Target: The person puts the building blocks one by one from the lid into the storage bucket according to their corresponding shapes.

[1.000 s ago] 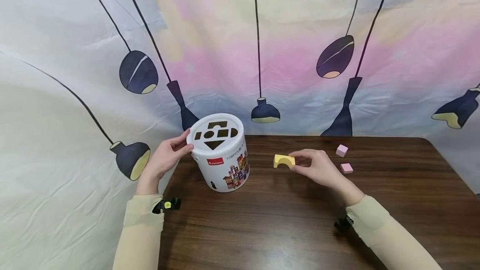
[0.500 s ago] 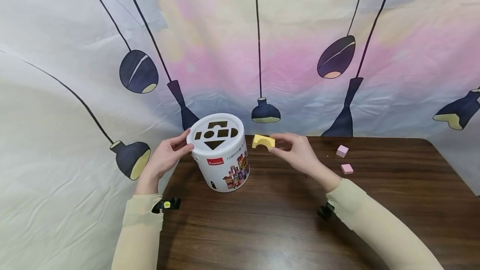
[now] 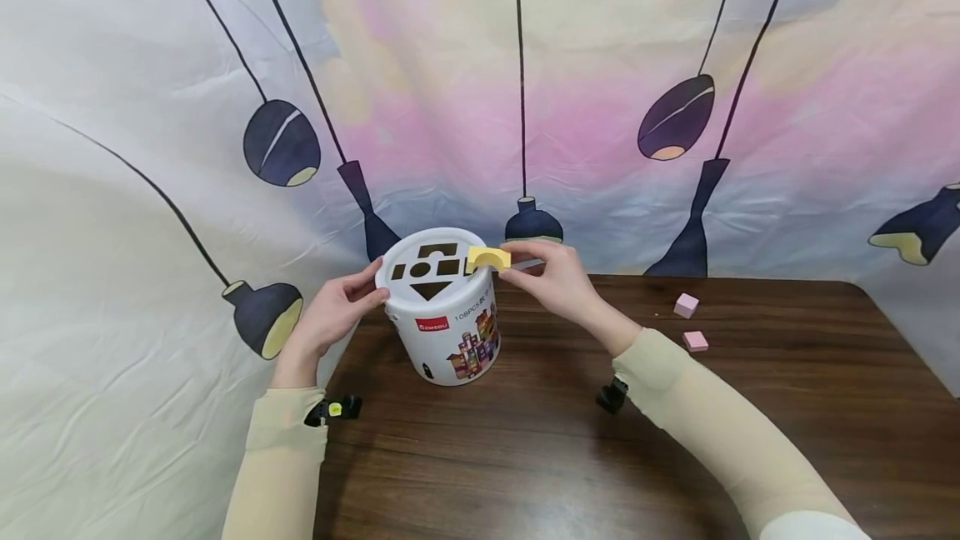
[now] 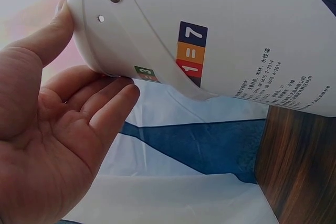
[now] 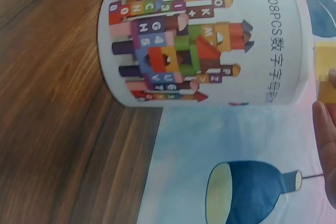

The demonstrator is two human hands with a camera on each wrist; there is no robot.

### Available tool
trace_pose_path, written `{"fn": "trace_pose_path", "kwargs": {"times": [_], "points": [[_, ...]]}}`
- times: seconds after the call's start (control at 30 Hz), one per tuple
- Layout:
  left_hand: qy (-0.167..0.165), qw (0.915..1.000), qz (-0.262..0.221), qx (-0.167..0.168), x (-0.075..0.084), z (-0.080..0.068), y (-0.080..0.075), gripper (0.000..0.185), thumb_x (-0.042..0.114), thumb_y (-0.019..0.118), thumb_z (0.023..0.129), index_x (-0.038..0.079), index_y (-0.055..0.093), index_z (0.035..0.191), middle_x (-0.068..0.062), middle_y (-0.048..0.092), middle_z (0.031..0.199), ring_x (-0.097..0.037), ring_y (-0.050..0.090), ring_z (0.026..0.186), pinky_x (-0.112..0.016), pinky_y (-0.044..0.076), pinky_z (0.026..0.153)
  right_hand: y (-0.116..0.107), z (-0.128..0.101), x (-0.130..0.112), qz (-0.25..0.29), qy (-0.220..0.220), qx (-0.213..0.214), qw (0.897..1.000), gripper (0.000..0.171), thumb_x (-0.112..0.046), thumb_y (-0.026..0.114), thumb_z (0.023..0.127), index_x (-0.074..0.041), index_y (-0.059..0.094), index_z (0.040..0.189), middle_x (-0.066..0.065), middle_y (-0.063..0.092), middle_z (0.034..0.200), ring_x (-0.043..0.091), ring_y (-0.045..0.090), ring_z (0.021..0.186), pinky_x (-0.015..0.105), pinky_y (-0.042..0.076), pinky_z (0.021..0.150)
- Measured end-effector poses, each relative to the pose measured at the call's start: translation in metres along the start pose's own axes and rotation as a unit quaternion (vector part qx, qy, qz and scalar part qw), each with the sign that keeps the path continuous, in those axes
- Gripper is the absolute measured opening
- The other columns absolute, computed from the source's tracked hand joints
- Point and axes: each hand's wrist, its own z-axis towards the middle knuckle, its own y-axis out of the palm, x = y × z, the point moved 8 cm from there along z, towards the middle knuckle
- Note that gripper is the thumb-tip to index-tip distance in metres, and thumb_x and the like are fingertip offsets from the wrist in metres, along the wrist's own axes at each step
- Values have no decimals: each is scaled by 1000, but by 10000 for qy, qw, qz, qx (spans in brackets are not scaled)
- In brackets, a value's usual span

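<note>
Yellow arch block (image 3: 488,258), pinched between the thumb and fingertips of my right hand (image 3: 547,280), sits at the right edge of the white bucket's lid (image 3: 429,267), just beside the cut-out shape holes. In the right wrist view only a corner of the block (image 5: 325,72) shows past the bucket's printed wall (image 5: 210,40). My left hand (image 3: 333,315) steadies the white bucket (image 3: 442,315) on its left side, thumb against the upper rim and relaxed, nearly straight fingers (image 4: 100,111) lying along the wall. The bucket stands upright at the back left corner of the dark wooden table (image 3: 570,440). Two pink cubes (image 3: 684,305) (image 3: 695,341) lie well apart from it, to the right.
</note>
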Motion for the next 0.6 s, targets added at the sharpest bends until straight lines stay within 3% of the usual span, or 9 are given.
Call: {"fn": "trace_pose_path", "kwargs": {"times": [0.2,0.6], "points": [[-5,10000,-55,-15,0,0,-1,72,35,73,105,12,41,165,-4,38,169,-30,46,149,-46,41,116,11,14,-10,49,-24,74,10000,42,-20,83,97,-6,74,136,9,74,129,22,75,108,34,64,88],[-37,10000,-6,-47,0,0,0,72,36,72,105,14,39,165,-3,38,170,-29,46,150,-46,42,116,36,44,-10,52,495,51,9987,44,-23,82,98,-9,72,139,8,75,128,21,74,112,32,63,90]]}}
